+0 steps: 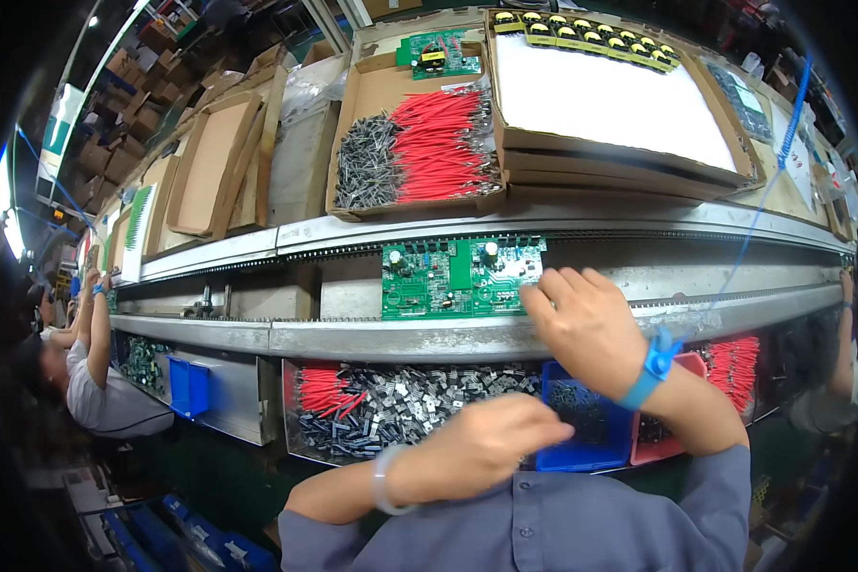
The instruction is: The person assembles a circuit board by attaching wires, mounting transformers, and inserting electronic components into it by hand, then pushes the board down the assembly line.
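A green circuit board (429, 281) with small capacitors and black parts along its far edge sits on the metal rails of the line. At its right end is my right hand (586, 315), fingers curled down over the board's edge; anything in them is hidden. A blue strap (656, 367) circles that wrist. My left hand (496, 439), with a pale bangle (385, 480) at its wrist, hovers over the near parts trays. Its fingers are closed in a pinch toward the blue bin (596, 460); what they hold, if anything, is too small to name.
Beyond the rails, a cardboard tray (343, 195) holds red-sleeved leads (443, 143) and grey parts. Stacked boxes (620, 105) carry black-yellow transformers (601, 43). Nearer lie a bin of metal parts (429, 391) and a red bin (663, 448). Another person (100, 381) works at left.
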The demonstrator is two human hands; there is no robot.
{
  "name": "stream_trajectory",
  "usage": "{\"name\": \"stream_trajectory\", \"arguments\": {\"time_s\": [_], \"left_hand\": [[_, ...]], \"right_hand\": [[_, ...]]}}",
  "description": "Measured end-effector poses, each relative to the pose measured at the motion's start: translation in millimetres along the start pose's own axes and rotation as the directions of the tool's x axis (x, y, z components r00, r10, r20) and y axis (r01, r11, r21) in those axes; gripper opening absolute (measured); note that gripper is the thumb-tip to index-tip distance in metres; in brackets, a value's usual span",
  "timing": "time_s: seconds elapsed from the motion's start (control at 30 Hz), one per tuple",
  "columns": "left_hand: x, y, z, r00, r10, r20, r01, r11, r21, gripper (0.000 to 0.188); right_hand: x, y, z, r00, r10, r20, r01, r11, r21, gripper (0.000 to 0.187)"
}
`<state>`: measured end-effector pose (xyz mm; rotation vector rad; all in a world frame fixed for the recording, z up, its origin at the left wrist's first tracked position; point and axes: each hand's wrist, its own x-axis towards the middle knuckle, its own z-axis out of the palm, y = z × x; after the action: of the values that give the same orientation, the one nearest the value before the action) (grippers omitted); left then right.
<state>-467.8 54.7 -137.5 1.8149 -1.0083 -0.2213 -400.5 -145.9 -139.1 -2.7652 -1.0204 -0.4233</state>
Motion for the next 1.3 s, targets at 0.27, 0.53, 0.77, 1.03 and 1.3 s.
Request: {"name": "stream_trajectory", "arguments": {"time_s": [0.27,0.53,0.77,1.03,1.3], "left_hand": [[-36,-67,-60,0.620,-0.618,-0.483,0.430,0.783,-0.449,0.010],[-30,-100,-65,0.788,-0.235,-0.569,0.471,0.825,0.311,0.013],[-24,-99,-63,0.826,-0.125,-0.550,0.446,0.740,0.503,0.011],[-19,-94,-64,0.842,-0.132,-0.524,0.450,0.707,0.546,0.011],[-18,-94,-53,0.809,-0.202,-0.552,0.506,0.717,0.480,0.008]], "right_hand": [[-47,-70,25,0.945,-0.266,0.188,0.210,0.939,0.274,0.017],[-41,-73,35,0.921,-0.283,0.268,0.196,0.930,0.310,0.012],[-41,-74,42,0.947,-0.235,0.221,0.164,0.941,0.296,0.010],[-37,-73,39,0.935,-0.235,0.266,0.151,0.942,0.301,0.012],[-38,-67,37,0.955,-0.226,0.195,0.131,0.905,0.406,0.013]]}}
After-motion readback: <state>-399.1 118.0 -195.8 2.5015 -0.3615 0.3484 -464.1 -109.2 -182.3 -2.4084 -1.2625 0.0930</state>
